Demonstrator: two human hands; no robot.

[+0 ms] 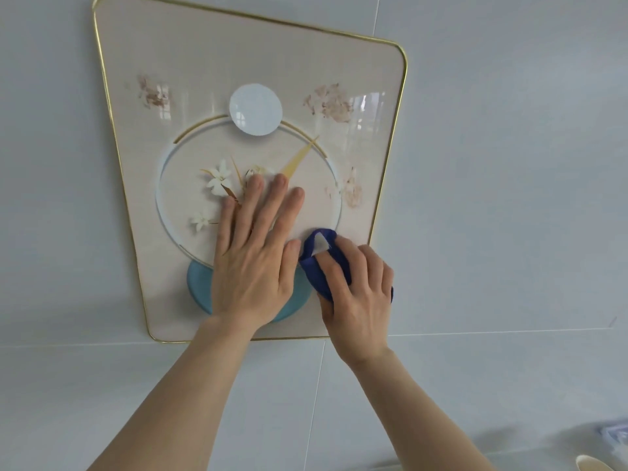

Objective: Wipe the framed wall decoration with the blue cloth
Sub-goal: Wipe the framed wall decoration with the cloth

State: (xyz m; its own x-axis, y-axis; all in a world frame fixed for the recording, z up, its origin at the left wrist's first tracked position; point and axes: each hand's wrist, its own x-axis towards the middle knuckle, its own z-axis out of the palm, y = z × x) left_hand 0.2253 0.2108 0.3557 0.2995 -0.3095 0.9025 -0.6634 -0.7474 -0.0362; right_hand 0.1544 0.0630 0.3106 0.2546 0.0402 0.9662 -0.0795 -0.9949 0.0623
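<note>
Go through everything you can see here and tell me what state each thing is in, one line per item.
Framed wall decoration: hanging on the wall, glossy, showing reflections.
Blue cloth: bunched up, pressed against the decoration's lower right area.
Right hand: fingers closed around the cloth.
Left hand: open, flat on the decoration, fingers spread, holding nothing.
Wall: light grey tiles, joints visible.

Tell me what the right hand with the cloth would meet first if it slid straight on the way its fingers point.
Sliding up and slightly left, the right hand and blue cloth would probably cross the pale printed ring first; the left hand sits just beside that path.
</note>
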